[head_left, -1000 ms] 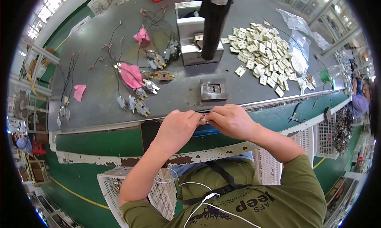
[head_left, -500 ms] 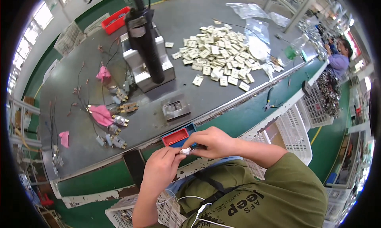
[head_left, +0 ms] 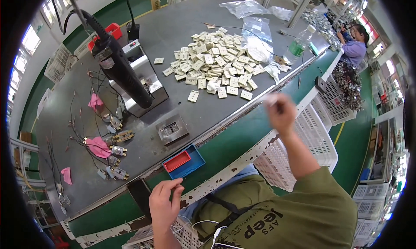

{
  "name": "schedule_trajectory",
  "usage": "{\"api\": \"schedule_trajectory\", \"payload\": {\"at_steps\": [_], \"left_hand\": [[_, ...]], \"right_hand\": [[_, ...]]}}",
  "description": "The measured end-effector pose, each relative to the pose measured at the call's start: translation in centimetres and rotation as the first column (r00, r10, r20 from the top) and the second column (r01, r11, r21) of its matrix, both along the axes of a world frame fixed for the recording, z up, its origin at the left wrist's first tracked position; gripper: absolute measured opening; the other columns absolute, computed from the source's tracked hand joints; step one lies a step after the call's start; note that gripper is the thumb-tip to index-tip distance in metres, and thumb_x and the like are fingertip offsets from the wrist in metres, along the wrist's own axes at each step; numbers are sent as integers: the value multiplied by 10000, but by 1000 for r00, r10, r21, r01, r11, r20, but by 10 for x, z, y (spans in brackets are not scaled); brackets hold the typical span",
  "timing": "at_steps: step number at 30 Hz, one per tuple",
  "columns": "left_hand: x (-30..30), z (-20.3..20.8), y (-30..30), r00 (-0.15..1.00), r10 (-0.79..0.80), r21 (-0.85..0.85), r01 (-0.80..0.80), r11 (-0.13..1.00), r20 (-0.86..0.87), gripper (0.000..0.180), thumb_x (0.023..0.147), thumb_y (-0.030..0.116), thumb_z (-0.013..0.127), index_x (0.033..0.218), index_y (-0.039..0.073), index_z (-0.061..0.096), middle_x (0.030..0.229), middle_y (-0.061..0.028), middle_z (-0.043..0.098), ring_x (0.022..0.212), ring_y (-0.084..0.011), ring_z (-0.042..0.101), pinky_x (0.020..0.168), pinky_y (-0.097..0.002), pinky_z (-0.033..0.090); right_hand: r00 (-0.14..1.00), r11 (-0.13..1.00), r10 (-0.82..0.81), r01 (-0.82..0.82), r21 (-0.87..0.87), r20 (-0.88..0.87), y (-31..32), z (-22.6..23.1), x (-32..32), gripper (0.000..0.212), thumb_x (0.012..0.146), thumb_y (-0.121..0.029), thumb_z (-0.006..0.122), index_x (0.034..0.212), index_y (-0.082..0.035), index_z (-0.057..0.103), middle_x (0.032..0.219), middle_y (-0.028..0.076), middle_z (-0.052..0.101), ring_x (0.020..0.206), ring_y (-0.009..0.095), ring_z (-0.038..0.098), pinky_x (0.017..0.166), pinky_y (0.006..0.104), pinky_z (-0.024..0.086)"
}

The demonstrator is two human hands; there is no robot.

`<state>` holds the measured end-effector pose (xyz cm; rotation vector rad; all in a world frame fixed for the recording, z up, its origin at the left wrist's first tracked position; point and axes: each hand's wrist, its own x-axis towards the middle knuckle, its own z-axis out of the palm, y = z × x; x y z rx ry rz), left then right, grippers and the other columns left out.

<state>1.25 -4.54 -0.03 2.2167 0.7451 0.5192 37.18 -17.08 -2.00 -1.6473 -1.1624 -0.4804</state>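
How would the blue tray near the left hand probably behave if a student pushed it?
The blue tray would likely slide, not tip, being low and broad. The smaller red box inside might shift, since bare tray shows beside it.

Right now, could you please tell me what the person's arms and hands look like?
The left hand wears no glove; the right hand is blurred but seems gloveless too. The olive-green sleeve on the right arm ends above the elbow, and neither wrist shows a watch.
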Motion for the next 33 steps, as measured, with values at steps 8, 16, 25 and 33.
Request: {"api": "schedule_trajectory", "payload": {"at_steps": [8, 16, 25, 33], "left_hand": [[4, -3, -3, 1000, -19, -24, 19, 1000, 4, 146, 846, 92, 621, 980, 34, 625, 809, -102, 624, 720, -231, 616, 599, -299, 490], [6, -4, -10, 1000, -21, -54, 22, 998, 20, 169, 812, 105, 656, 970, 51, 638, 819, -92, 641, 730, -243, 624, 630, -320, 492], [-3, -4, -13, 1000, -11, -60, 13, 998, 26, 165, 807, 85, 657, 964, 38, 643, 836, -92, 649, 734, -234, 634, 640, -314, 500], [1, -7, -12, 995, -2, -133, 15, 991, 97, 188, 777, 72, 683, 959, 46, 644, 833, -80, 653, 737, -250, 630, 654, -324, 501]], "right_hand": [[801, 648, -584, 560, -516, 136, -1, -4, 122, 471, 803, -281, 684, 1215, -83, 570, 1087, 118, 610, 1012, 286, 589, 832, 356, 462], [906, 764, -403, 411, -497, 128, 64, -7, 161, 473, 808, -328, 654, 1210, -93, 570, 1169, 140, 572, 1064, 300, 570, 886, 375, 449], [847, 780, -529, 510, -364, 52, 86, -16, 214, 333, 855, -396, 574, 931, -80, 646, 836, 166, 635, 831, 356, 606, 726, 413, 476], [757, 989, -32, 120, 92, -652, 90, 57, 159, 269, 920, -324, 579, 874, -59, 591, 551, -47, 415, 426, 23, 349, 395, 188, 251]]}}
